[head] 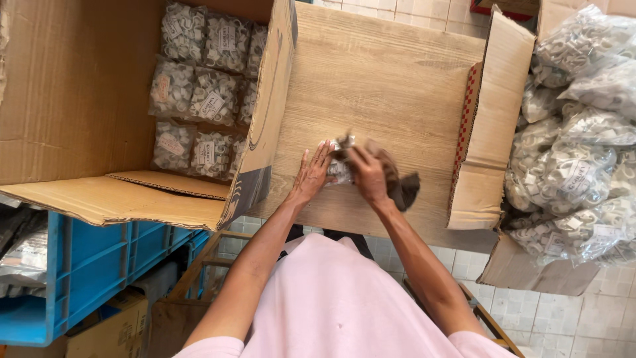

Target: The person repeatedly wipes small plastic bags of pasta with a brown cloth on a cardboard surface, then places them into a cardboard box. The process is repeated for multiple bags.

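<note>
A small clear bag of white plastic parts (339, 167) lies on the wooden table (377, 79) in front of me. My left hand (311, 174) rests flat with its fingers apart, pressing the bag's left side. My right hand (368, 174) is closed on a dark brown cloth (401, 185) and holds it against the bag's right side. The cloth partly covers the bag.
A large cardboard box (79, 99) at the left holds several rows of the same bags (205, 99). Another open cardboard box (490, 119) at the right is heaped with loose bags (576, 152). A blue plastic crate (93, 265) stands lower left on the tiled floor (576, 318).
</note>
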